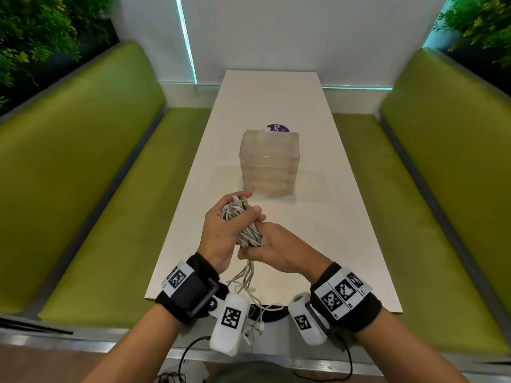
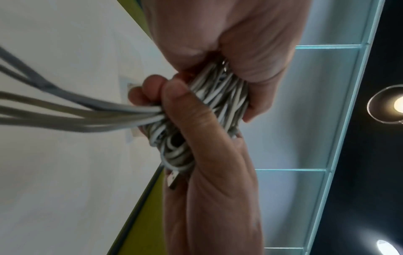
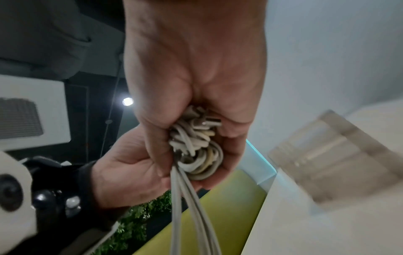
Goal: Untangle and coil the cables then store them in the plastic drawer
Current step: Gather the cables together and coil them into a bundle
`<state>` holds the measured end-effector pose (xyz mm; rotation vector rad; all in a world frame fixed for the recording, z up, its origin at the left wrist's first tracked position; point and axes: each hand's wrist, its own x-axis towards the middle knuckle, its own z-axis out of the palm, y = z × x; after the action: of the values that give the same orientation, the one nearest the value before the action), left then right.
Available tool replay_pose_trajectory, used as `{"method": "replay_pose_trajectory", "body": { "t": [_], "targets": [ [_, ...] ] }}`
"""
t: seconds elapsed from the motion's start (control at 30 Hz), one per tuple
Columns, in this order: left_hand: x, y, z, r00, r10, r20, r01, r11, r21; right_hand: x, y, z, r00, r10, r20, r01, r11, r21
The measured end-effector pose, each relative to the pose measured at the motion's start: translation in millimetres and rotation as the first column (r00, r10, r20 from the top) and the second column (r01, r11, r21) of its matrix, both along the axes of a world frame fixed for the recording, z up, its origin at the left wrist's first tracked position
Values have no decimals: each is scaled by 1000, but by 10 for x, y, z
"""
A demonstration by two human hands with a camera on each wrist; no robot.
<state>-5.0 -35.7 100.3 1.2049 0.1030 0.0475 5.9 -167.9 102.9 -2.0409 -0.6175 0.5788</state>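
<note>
Both hands hold the cable bundle (image 1: 243, 226) above the bench (image 1: 304, 150): the left hand (image 1: 221, 236) grips the upper loops to keep the coil from springing apart; the right hand (image 1: 279, 251) clamps the lower wraps; loose tails hang below both grips; the plastic drawer unit (image 1: 269, 163) stands closed beyond them, probably awaiting the coil.

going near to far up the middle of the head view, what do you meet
loose cable ends → cable bundle gripped by left hand and right hand → plastic drawer → purple sticker → wall
</note>
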Motion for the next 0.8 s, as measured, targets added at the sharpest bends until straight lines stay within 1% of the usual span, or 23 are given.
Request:
{"method": "replay_pose_trajectory", "body": {
  "t": [0.07, 0.13, 0.37, 0.47, 0.57, 0.6, 0.67, 0.7, 0.77, 0.8],
  "targets": [
    [6, -4, 30, 1000, -7, -2, 7, 999, -33, -16, 10, 8, 998, 19, -59, -11, 992, 123],
    [17, -8, 39, 1000, -10, 8, 10, 998, -57, -24, 32, 10, 997, 18, -71, -4, 982, 191],
    [18, -18, 63, 999, -37, 14, 37, 999, -28, -33, 49, -58, 999, -9, -39, 18, 970, 243],
    [22, -27, 43, 999, -41, 29, 41, 999, -7, -14, 30, -75, 1000, -2, -30, 8, 976, 219],
    [51, 15, -22, 989, -131, 73, 127, 990, 56, 9, -23, -77, 997, -52, -49, 62, 970, 235],
    [58, 45, -68, 982, -177, 62, 172, 982, 78, 18, -47, -70, 995, -78, -59, 91, 957, 274],
    [39, 90, -197, 968, -249, -14, 249, 961, 118, 46, -98, -51, 987, -134, -93, 159, 912, 379],
    [11, 94, -261, 955, -291, -50, 295, 942, 161, 71, -123, -49, 979, -164, -120, 200, 884, 423],
    [-58, 50, -355, 913, -398, -89, 404, 858, 317, 118, -157, -39, 958, -219, -187, 284, 830, 481],
    [-87, 19, -406, 898, -430, -93, 431, 818, 381, 132, -159, -38, 946, -230, -226, 316, 801, 508]
  ]
}}
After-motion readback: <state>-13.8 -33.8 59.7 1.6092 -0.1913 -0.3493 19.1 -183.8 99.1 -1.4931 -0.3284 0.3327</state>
